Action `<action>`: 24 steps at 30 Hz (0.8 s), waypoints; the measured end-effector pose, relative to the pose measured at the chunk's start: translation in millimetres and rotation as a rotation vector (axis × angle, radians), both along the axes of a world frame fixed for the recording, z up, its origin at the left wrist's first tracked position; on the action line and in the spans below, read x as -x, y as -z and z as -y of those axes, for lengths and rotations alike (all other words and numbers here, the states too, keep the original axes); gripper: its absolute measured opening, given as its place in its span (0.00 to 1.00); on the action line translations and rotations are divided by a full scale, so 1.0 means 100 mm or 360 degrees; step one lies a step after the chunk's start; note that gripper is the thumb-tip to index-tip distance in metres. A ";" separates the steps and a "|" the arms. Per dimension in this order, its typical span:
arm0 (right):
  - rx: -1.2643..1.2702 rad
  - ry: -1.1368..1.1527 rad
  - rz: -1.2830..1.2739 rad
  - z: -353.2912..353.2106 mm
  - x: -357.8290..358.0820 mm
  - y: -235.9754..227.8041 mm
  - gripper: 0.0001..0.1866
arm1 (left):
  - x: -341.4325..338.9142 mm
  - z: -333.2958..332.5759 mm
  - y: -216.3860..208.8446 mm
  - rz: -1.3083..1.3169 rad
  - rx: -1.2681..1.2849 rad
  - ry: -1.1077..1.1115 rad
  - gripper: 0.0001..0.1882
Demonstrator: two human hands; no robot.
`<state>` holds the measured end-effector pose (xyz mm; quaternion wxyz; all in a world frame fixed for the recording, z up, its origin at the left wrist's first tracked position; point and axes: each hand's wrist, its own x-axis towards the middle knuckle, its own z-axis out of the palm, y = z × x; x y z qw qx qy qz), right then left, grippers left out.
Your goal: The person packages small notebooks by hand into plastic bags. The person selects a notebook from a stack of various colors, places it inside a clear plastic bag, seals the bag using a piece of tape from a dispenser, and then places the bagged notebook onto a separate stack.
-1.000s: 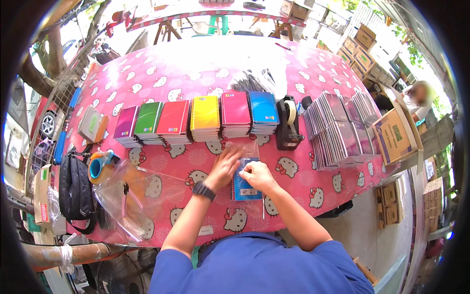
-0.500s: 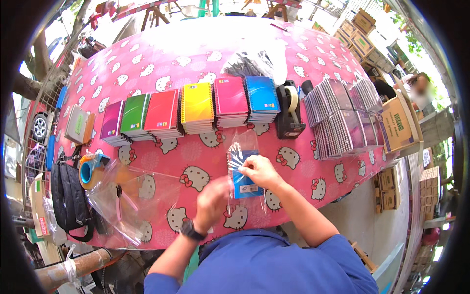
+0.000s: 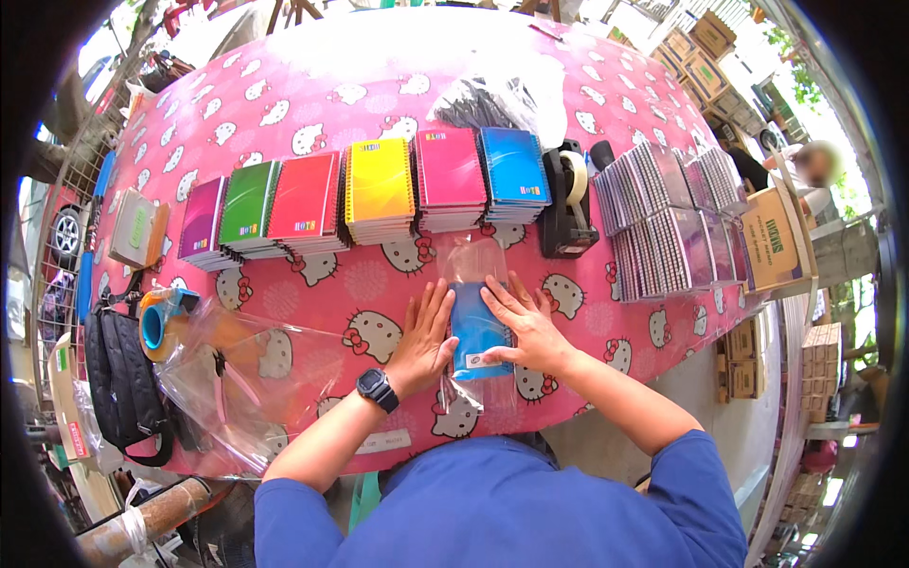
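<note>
A blue spiral notebook (image 3: 475, 327) lies in a clear plastic bag (image 3: 473, 257) on the pink patterned tablecloth, directly in front of me. My left hand (image 3: 422, 333), with a dark watch on its wrist, rests flat along the notebook's left edge. Against the right side of the same notebook lies my right hand (image 3: 528, 324), its fingers spread over the plastic. Neither hand grips anything. Beyond them runs a row of notebook stacks: purple, green, red, yellow (image 3: 381, 189), magenta and blue (image 3: 515, 170).
A black tape dispenser (image 3: 568, 204) stands right of the row, beside wrapped notebook bundles (image 3: 663, 222) and a cardboard box (image 3: 776, 237). On the left lie loose plastic bags (image 3: 284, 364), pink-handled pliers (image 3: 227, 379), a tape roll (image 3: 153, 327) and a black backpack (image 3: 123, 379).
My right hand has gone from pinching the plastic over the notebook to lying spread on its right side. My left hand has come up to its left edge and flattened.
</note>
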<state>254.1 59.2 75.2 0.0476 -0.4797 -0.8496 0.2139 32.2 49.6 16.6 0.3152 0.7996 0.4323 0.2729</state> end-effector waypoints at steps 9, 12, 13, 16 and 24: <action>0.0183 0.0245 0.0034 0.05 0.24 0.03 0.54 | -0.02 -0.02 -0.01 -0.0024 -0.0052 0.0108 0.33; 0.0228 0.0282 0.0041 0.03 0.28 0.06 0.58 | -0.05 -0.05 -0.14 -0.0254 0.0030 0.0095 0.32; 0.0225 0.0298 -0.0026 0.02 0.27 0.09 0.60 | -0.06 -0.07 -0.10 -0.0189 0.0077 0.0064 0.31; 0.0176 0.0309 -0.0184 0.03 0.22 0.18 0.66 | -0.08 -0.13 -0.35 -0.0233 0.0219 0.0088 0.31; -0.0521 0.0363 -0.0107 -0.24 -0.14 -0.11 0.56 | -0.04 -0.11 -0.26 -0.0182 0.0204 -0.0057 0.35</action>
